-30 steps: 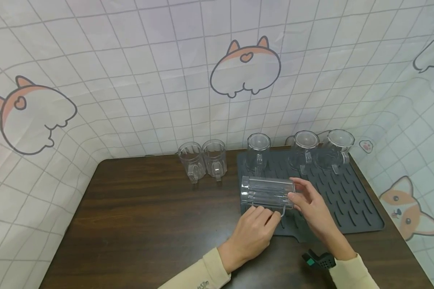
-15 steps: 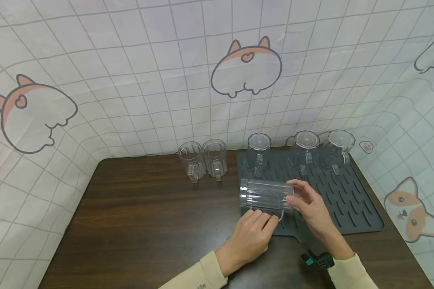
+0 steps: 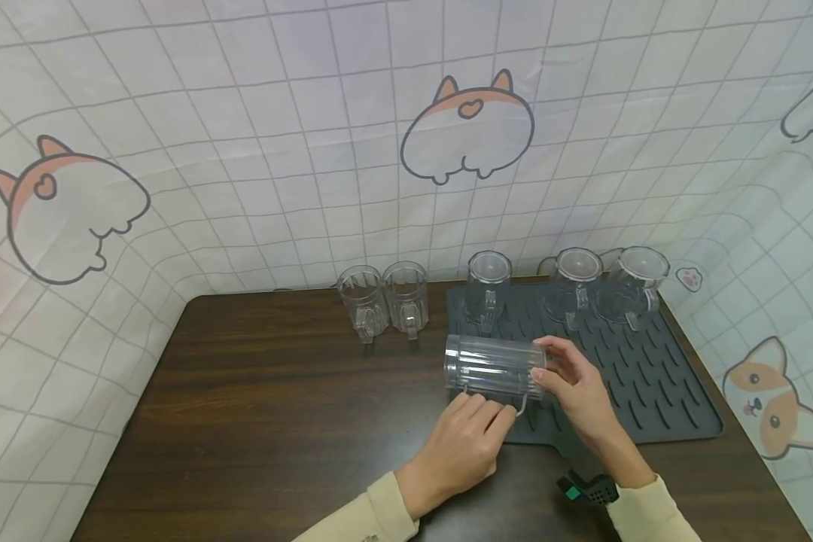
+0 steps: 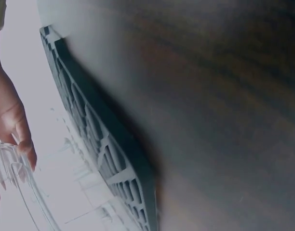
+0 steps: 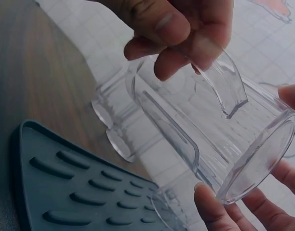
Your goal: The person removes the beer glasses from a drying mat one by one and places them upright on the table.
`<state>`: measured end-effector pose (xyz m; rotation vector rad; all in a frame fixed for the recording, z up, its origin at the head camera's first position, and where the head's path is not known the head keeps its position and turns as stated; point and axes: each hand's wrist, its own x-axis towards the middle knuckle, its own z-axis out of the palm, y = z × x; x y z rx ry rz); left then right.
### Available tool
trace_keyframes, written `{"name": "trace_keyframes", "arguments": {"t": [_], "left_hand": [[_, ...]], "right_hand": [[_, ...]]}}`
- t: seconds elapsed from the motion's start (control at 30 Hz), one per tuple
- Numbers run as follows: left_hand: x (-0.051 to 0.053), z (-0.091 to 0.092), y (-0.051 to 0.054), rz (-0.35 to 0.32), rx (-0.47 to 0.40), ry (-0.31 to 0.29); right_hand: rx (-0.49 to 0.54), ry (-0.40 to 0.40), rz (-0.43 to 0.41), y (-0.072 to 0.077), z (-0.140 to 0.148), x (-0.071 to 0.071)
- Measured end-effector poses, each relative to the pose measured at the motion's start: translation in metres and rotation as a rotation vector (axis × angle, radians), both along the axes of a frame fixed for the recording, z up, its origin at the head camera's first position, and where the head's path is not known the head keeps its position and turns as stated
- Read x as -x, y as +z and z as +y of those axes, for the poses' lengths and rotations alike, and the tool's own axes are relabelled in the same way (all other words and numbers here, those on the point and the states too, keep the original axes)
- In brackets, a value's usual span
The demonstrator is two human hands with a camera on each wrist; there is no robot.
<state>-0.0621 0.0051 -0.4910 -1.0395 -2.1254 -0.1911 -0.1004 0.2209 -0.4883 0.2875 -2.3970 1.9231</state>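
Note:
A clear glass mug (image 3: 493,366) is held on its side above the front left part of a dark grey drying mat (image 3: 657,376). My left hand (image 3: 455,446) grips the mug's handle, its fingers curled round it. At the mug's right end, my right hand (image 3: 578,395) holds the glass between thumb and fingers. The right wrist view shows the handle (image 5: 229,91) at close range, with left-hand fingers round its upper part and right-hand fingers about the round end. In the left wrist view, only part of the mug (image 4: 17,168) shows at the left edge.
Two clear mugs (image 3: 363,305) (image 3: 406,301) stand side by side on the dark wooden table (image 3: 257,421), left of the mat. Along the mat's back edge stand three more mugs (image 3: 488,290) (image 3: 572,290) (image 3: 630,290). A tile-patterned sheet (image 3: 278,173) rises behind.
Both hands have shifted slightly left and toward the person, carrying the mug with them. Their hold on it looks the same. The standing mugs have stayed in place.

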Motion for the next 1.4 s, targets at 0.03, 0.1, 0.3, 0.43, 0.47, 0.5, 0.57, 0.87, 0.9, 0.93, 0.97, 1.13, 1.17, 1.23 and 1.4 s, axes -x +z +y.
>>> {"name": "trace_keyframes", "arguments": {"t": [0.03,0.1,0.3,0.43,0.47,0.5,0.57,0.87,0.9,0.93,0.97,1.13,1.17,1.23,1.4], "left_hand": [[0.001,0.000,0.001,0.009,-0.006,-0.001],[0.002,-0.001,0.004,0.020,-0.024,-0.009],[0.006,-0.006,0.013,0.023,-0.126,-0.043],[0.010,-0.011,0.019,0.051,-0.231,-0.081],[0.012,-0.012,0.021,0.060,-0.263,-0.092],[0.013,-0.013,0.022,0.069,-0.298,-0.105],[0.017,-0.016,0.024,0.074,-0.374,-0.129],[0.020,-0.027,0.026,-0.173,-0.739,-0.188],[0.020,-0.028,0.026,-0.211,-0.771,-0.187],[0.020,-0.029,0.026,-0.250,-0.805,-0.187],[0.019,-0.030,0.025,-0.291,-0.840,-0.187],[0.017,-0.035,0.028,-0.550,-1.091,-0.208],[0.017,-0.035,0.029,-0.605,-1.156,-0.215],[0.018,-0.037,0.031,-0.708,-1.282,-0.221],[0.020,-0.039,0.034,-0.932,-1.521,-0.217]], "right_hand": [[0.001,-0.003,0.003,0.000,0.000,0.000],[0.002,-0.008,0.012,0.001,-0.001,0.001],[0.035,-0.016,0.025,0.004,-0.003,0.001],[0.070,-0.021,0.042,0.009,-0.004,0.002],[0.077,-0.024,0.048,0.010,-0.005,0.002],[0.086,-0.026,0.053,0.011,-0.005,0.002],[0.107,-0.027,0.061,0.012,-0.004,0.002],[0.207,-0.034,0.078,0.019,0.000,0.006],[0.204,-0.039,0.081,0.020,0.000,0.007],[0.202,-0.043,0.084,0.021,0.000,0.007],[0.205,-0.046,0.087,0.021,0.000,0.007],[0.247,-0.048,0.109,0.025,-0.002,0.009],[0.258,-0.048,0.113,0.026,-0.002,0.010],[0.273,-0.048,0.116,0.028,-0.003,0.010],[0.322,-0.049,0.120,0.031,-0.005,0.011]]}}
